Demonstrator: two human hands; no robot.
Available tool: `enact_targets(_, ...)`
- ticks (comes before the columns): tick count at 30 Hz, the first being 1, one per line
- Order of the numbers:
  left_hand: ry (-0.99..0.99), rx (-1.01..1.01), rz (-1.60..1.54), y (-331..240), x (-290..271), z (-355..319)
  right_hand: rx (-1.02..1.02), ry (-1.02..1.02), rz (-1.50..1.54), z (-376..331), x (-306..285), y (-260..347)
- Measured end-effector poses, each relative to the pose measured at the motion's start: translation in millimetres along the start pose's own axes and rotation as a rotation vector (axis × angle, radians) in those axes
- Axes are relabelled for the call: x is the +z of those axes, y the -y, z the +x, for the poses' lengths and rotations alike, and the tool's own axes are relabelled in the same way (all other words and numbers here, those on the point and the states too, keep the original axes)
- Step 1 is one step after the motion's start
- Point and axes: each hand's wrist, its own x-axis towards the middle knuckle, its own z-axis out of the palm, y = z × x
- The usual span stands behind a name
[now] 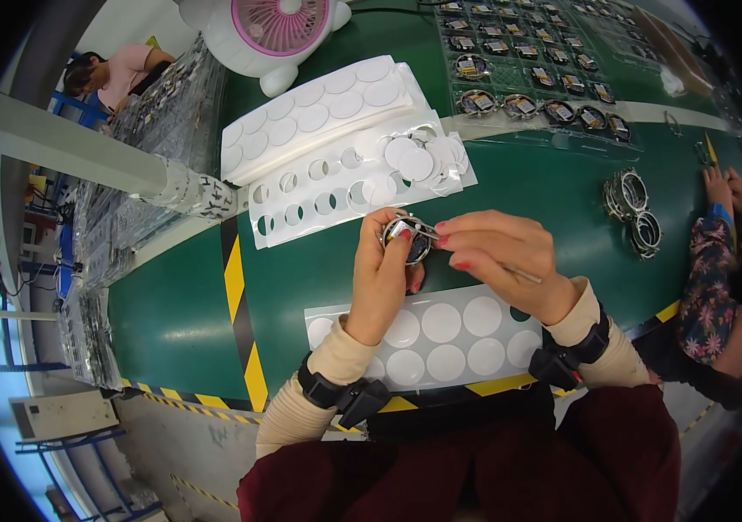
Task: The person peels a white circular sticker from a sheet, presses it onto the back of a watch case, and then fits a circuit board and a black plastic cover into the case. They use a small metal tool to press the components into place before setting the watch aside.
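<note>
- The near sticker sheet [424,345], with its white round stickers, lies on the green table [171,313] and serves as landmark.
- The round part [421,250], dark with a metal rim and a pale label, is held up just beyond the sheet's far edge.
- The left hand [376,287] is curled around this part, thumb across its face, gripping it.
- The right hand [514,257], fingers pinched together, has hold of a slim metal tool [524,275] whose tip is at the part's rim; whether it touches cannot be told.
- Beyond the sheet, to the left, lie a partly emptied sticker sheet [301,231], loose white discs [416,163] and a sticker stack [301,155].
- Farther beyond it stands a white-and-pink fan [225,43].
- Beyond it to the right are metal rings [613,202] and, farther off, a clear tray [510,76] of similar round parts.
</note>
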Motion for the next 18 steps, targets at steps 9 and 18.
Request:
enact_targets(9,0.0,0.005,-0.196,-7.9,-0.5,4.4,0.156,-0.118,0.194,-6.5,0.8,-3.6)
enact_targets(18,-0.013,-0.027,-0.181,-6.7,0.4,2.7,-0.098,-0.01,-0.086,-4.2,5.0,1.9)
